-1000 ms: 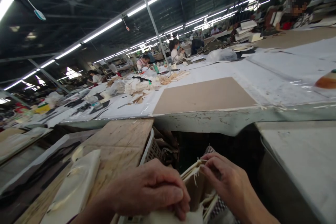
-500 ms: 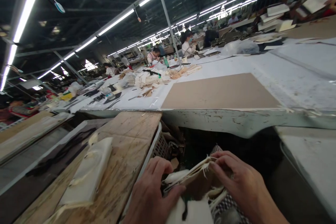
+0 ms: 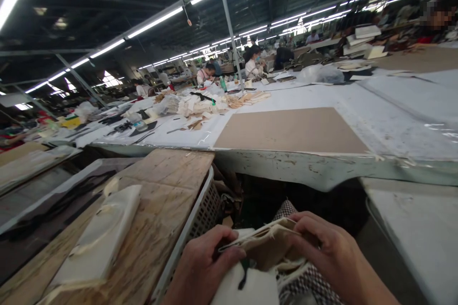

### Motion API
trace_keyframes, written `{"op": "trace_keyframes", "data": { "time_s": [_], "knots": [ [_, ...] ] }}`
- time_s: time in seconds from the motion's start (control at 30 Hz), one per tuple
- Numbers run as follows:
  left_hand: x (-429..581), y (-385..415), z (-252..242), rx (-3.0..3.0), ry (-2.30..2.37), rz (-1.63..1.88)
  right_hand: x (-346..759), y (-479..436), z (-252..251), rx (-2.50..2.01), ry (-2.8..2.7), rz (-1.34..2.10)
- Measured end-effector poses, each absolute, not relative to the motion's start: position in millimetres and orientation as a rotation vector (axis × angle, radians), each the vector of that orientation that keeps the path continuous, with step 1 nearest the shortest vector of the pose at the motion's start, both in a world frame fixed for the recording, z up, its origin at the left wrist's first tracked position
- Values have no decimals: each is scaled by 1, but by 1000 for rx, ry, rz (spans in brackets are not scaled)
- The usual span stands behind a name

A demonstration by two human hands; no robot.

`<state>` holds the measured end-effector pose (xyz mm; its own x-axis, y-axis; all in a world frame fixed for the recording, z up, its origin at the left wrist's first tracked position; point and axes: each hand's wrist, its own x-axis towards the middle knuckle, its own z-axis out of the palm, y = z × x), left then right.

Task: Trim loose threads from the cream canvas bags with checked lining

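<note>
In the head view, my left hand (image 3: 209, 257) pinches the left end of a stack of beige fabric pieces (image 3: 266, 248) with frayed edges. My right hand (image 3: 327, 243) grips the same stack at its far right end, its fingers curled over the edge. Close below the hands lies a white piece (image 3: 255, 288) with a small black strip on it. Dark-and-white checked cloth (image 3: 309, 281) shows beneath my right wrist, and a corner of it rises behind the stack. My left fingertips partly cover the stack's near edge.
A white plastic basket (image 3: 203, 205) stands left of the hands, beside a wooden board (image 3: 171, 171) bearing a folded cream bundle (image 3: 103, 233). Beyond runs a long white worktable with a brown sheet (image 3: 289, 128) and a heap of scraps (image 3: 200, 102). Several people sit farther off.
My left finger and thumb have closed onto the fabric stack's edge. The stack lies flatter between both hands. The view has shifted slightly, and a person appears at the far right.
</note>
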<state>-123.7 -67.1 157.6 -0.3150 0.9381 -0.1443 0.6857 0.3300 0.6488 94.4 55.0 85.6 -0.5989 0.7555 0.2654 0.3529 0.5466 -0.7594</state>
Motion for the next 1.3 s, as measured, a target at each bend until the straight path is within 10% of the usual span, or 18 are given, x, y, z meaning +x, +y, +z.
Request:
{"op": "trace_keyframes", "data": {
  "time_s": [0.23,1.3],
  "knots": [
    [-130,-73,156,1352,2172,635,102,47,77,-723,-1976,1281],
    [-133,-42,154,1474,1757,788,91,42,73,-1026,-1813,936]
  ]
}}
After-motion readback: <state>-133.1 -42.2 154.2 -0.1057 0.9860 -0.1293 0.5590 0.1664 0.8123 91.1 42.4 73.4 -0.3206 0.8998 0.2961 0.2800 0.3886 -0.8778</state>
